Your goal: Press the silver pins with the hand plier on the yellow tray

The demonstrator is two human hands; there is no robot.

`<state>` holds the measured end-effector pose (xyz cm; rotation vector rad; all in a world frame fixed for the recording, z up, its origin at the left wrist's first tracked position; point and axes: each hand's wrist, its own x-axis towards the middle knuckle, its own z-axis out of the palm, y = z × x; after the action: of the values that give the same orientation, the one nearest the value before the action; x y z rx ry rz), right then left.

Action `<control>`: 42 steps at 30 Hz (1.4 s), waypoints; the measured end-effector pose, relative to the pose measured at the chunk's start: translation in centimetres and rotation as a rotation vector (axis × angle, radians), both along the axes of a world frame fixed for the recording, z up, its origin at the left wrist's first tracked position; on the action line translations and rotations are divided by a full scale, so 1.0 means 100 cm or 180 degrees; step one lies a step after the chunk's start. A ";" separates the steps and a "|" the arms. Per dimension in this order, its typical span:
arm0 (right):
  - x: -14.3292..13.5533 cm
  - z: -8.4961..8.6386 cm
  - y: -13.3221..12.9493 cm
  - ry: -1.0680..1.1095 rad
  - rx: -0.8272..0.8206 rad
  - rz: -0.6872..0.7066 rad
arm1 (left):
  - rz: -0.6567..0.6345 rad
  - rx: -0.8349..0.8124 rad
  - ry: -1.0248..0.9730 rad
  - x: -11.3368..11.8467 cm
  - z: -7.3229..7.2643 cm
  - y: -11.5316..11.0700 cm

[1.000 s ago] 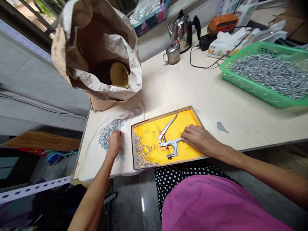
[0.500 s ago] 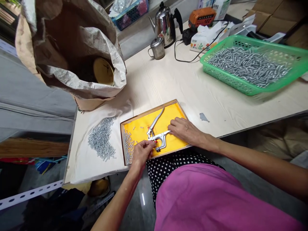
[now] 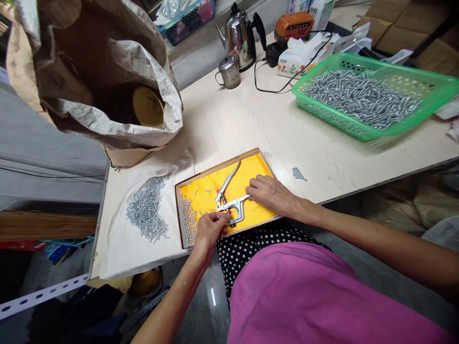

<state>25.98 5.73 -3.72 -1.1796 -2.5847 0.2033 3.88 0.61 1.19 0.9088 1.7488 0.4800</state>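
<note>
A pair of silver snap pliers point(image 3: 236, 206) lies over a shallow tray point(image 3: 178, 203) lined in yellow, its handles spread apart and a spring between them. My right hand point(image 3: 267, 191) is closed round the end of the lower handle. At the jaw, beside a red part, my left hand point(image 3: 211, 226) pinches with thumb and forefinger; whatever is between the fingertips is too small to make out. Small metal pins point(image 3: 188, 217) are scattered along the tray's left side, and a few lie singly on the yellow surface.
Left of the tray, a heap of metal pins point(image 3: 147, 210) rests on white cloth. Behind it stands a large open paper sack point(image 3: 143, 148) with a round yellowish container inside. A green basket point(image 3: 333, 123) of metal pieces sits at right, with a kettle point(image 3: 242, 40) and lidded cup point(image 3: 230, 74) farther back.
The whole view has shifted slightly, with the table things appearing a little farther left. Both hands keep nearly the same places at the pliers, whose handles stay spread.
</note>
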 end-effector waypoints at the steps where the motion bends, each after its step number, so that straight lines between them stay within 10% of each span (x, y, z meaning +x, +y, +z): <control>1: 0.000 0.001 0.000 -0.0026 0.0012 0.0008 | -0.0039 -0.0044 0.0001 0.000 0.001 0.001; 14: 0.004 0.008 0.004 -0.0005 -0.0208 0.0204 | -0.0159 -0.0173 0.0067 0.000 -0.001 0.002; 25: -0.003 0.027 0.063 -0.0597 -0.0161 0.0817 | -0.0097 -0.0202 0.0169 -0.003 -0.008 -0.001; 42: -0.002 0.032 0.044 -0.0880 -0.0134 0.0431 | -0.0435 -0.0071 0.0529 -0.006 -0.009 -0.002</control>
<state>25.75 10.17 -0.54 -1.1162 -2.9180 0.1316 3.32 0.36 0.25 1.0695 1.8225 0.3022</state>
